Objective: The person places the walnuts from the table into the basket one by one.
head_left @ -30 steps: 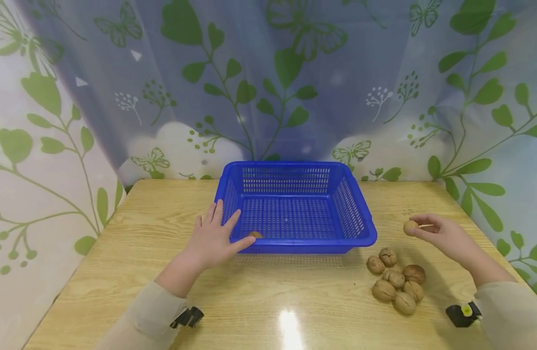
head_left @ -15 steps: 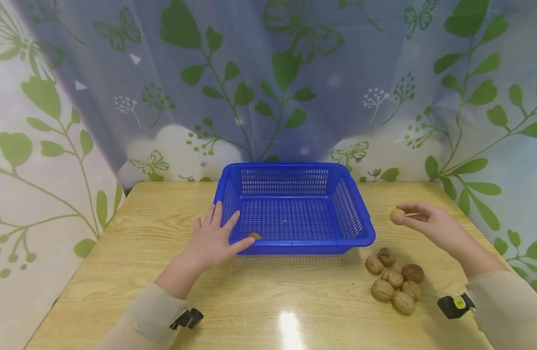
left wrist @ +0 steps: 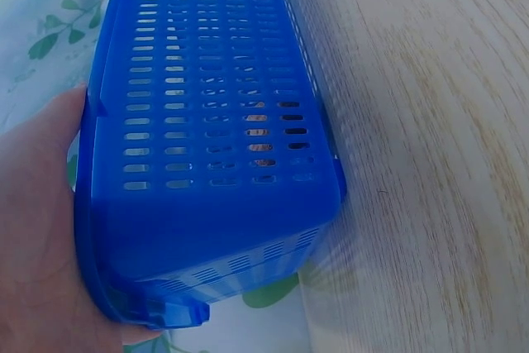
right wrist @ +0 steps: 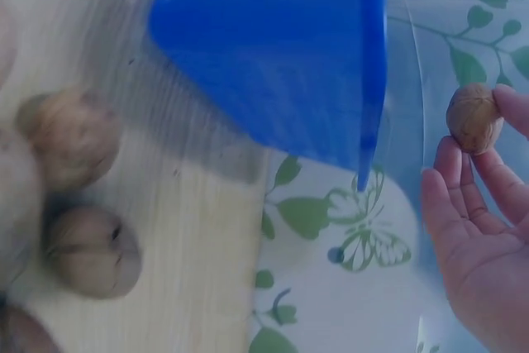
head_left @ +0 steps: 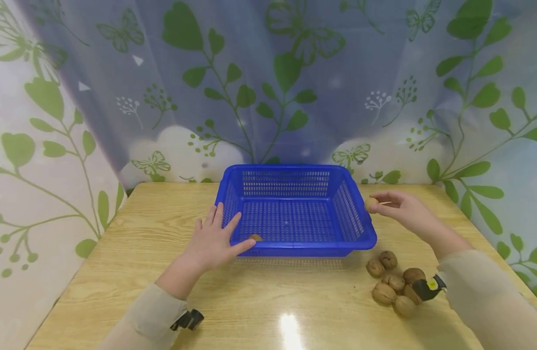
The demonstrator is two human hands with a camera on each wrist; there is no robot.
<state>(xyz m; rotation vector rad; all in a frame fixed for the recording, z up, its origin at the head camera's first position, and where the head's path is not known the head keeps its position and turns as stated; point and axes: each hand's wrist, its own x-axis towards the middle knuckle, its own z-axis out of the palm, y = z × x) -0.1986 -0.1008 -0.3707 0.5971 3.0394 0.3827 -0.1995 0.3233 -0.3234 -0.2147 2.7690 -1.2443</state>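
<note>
A blue perforated plastic basket stands on the table. My left hand lies spread over its front left corner, with the thumb along the front rim and straight fingers at the left side. Just beyond the thumb, a walnut sits inside the basket; through the slots in the left wrist view it shows only as brown bits. At the basket's right rim, my right hand pinches another walnut between thumb and fingertips. Several walnuts lie in a group on the table, partly covered by the right wrist's camera.
The pale wooden table reaches back to a hanging cloth with leaf and butterfly prints, close behind the basket. Black cameras are strapped to both wrists, the right wrist camera over the walnut group.
My right hand has travelled left and slightly away from me with its walnut, from beyond the group to the basket's right rim. The left hand keeps its place on the basket.
</note>
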